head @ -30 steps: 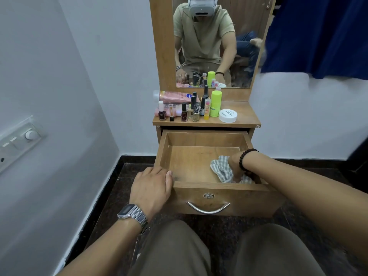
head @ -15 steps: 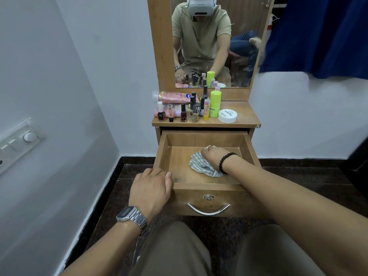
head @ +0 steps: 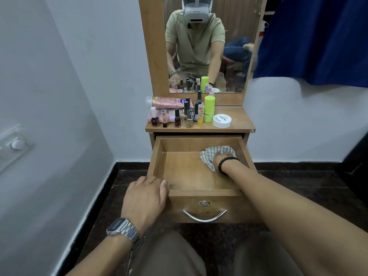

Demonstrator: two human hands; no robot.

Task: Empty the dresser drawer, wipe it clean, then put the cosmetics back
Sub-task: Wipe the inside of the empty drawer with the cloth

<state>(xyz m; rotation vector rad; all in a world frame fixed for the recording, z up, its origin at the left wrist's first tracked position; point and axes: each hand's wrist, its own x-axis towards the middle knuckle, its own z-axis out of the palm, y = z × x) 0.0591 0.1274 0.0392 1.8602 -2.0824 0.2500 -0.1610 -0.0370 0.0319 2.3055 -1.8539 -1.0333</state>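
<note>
The wooden drawer (head: pixel 191 193) is pulled out and holds only a cloth. My left hand (head: pixel 146 194) grips the drawer's front left corner, thumb over the front edge. My right hand (head: pixel 221 159) presses a grey checked cloth (head: pixel 209 156) onto the drawer floor in the back right corner; its fingers are blurred and partly sunk in the cloth. On the dresser top (head: pixel 239 121) stand the cosmetics: nail polish bottles (head: pixel 177 119), a lime green bottle (head: pixel 209 109), a pink tube (head: pixel 169 102) lying at the back, a flat white jar (head: pixel 222 120).
A mirror (head: pixel 207 44) rises behind the dresser top. A white wall closes the left side, with a switch plate (head: pixel 14 146) on it. Blue fabric (head: pixel 318 40) hangs at upper right. Dark floor and my knees lie below the drawer.
My right hand has carried the cloth from the drawer's front right, across the middle, into the back right corner. My left hand has stayed on the front left corner.
</note>
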